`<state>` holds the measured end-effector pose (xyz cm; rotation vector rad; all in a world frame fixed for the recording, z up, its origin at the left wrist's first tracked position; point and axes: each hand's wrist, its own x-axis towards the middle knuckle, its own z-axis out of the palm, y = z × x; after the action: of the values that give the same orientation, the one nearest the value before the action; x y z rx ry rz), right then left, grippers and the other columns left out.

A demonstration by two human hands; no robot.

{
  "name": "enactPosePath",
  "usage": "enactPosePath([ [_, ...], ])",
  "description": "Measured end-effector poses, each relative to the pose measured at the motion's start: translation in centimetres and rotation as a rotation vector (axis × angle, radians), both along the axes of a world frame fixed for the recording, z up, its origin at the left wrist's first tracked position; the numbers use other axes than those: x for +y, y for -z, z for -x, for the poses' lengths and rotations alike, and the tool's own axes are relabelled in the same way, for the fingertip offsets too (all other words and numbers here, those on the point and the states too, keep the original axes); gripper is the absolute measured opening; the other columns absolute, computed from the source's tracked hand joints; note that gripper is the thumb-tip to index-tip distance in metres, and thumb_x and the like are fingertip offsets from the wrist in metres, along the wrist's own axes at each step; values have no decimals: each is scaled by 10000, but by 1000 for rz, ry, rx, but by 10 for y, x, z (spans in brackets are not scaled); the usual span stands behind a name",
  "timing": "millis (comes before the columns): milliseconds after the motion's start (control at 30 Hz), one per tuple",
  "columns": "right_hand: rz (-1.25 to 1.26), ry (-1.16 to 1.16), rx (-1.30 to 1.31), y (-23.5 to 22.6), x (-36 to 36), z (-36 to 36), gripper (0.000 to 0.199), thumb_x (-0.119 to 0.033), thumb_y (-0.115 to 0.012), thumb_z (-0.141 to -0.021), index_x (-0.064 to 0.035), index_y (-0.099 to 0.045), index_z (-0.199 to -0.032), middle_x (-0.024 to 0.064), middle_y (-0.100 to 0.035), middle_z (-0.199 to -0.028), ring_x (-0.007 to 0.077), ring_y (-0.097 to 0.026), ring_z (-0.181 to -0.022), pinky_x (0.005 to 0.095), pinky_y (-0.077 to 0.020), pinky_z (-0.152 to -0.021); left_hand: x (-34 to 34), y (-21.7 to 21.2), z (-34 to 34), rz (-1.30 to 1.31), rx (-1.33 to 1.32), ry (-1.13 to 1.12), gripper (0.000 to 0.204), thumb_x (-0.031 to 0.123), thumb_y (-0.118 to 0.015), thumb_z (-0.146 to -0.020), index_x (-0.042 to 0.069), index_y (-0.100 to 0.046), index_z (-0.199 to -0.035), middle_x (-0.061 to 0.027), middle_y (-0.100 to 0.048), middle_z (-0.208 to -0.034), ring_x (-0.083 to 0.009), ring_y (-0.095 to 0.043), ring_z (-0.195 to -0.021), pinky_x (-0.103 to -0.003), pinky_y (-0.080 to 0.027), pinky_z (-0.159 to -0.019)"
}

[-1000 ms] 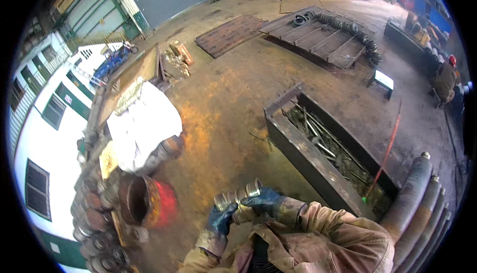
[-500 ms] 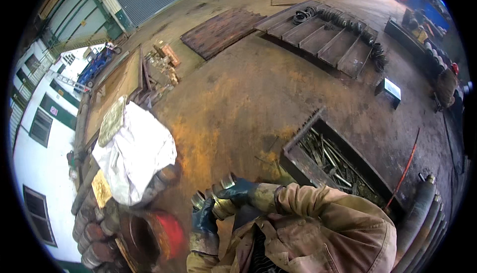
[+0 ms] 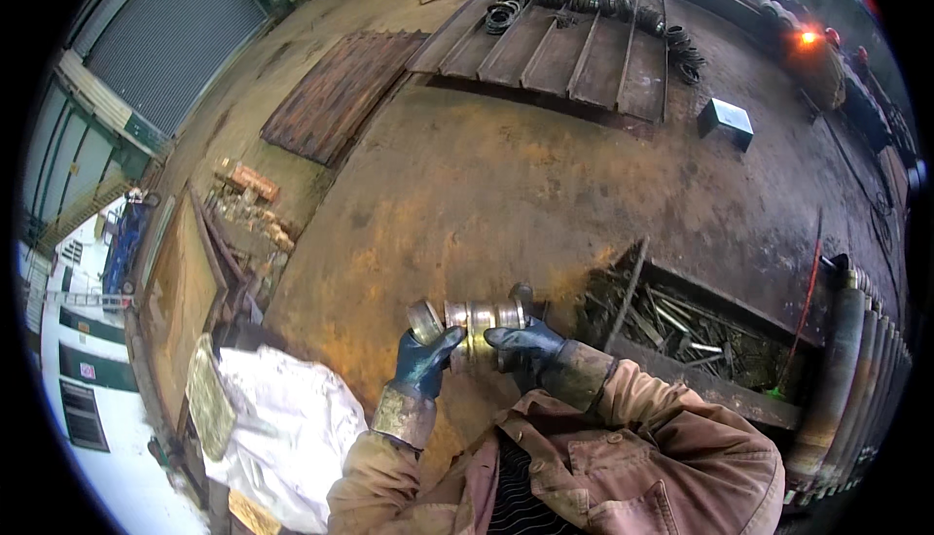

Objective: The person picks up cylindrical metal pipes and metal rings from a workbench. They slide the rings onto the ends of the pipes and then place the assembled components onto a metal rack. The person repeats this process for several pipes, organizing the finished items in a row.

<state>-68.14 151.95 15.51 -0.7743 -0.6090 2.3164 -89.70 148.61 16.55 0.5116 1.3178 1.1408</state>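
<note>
Rust covers the broad steel floor (image 3: 486, 185) of a workshop yard, with a grey roller door (image 3: 161, 34) at the far left. In the head view, one ribbed steel sheet (image 3: 336, 92) lies flat, beside one slatted platform (image 3: 574, 44) strewn with dark rings. One small grey box (image 3: 725, 122) stands alone. One open bin of scrap rods (image 3: 681, 326) sits near right, and one white sack (image 3: 287, 433) near left. Two blue-gloved hands, the left hand (image 3: 426, 360) and the right hand (image 3: 525, 345), grasp one stack of metal rings (image 3: 472, 321), held in front of the chest.
</note>
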Motion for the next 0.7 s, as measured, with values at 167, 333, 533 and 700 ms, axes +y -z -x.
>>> enactPosePath([
  [167,3,-59,-84,3,155,27,376,-264,-715,-954,-18,-669,-1235,66,-723,-1052,165,-679,-885,315,-550,-738,153,21,29,-18,-18,35,229,135,-859,-808,117,-718,-987,40,-681,-825,-73,-587,-640,-238,-432,-556],
  [333,13,-73,-79,53,295,51,419,-218,-728,-927,-40,-654,-1299,56,-712,-1116,180,-679,-927,338,-556,-783,297,-10,37,69,8,39,238,119,-845,-816,106,-709,-1010,20,-690,-846,-96,-616,-653,-265,-465,-541],
  [533,92,64,30,-20,466,55,434,-243,-715,-934,-43,-638,-1310,88,-710,-1121,208,-696,-926,345,-572,-792,492,7,56,106,38,133,206,112,-836,-821,83,-717,-986,0,-698,-851,-109,-629,-668,-279,-494,-572],
  [700,78,207,63,2,599,38,475,-281,-650,-982,-31,-570,-1378,138,-677,-1245,266,-688,-1101,441,-576,-936,667,52,34,-11,45,313,313,108,-810,-838,46,-677,-1114,-64,-716,-996,-188,-702,-867,-333,-581,-731],
])
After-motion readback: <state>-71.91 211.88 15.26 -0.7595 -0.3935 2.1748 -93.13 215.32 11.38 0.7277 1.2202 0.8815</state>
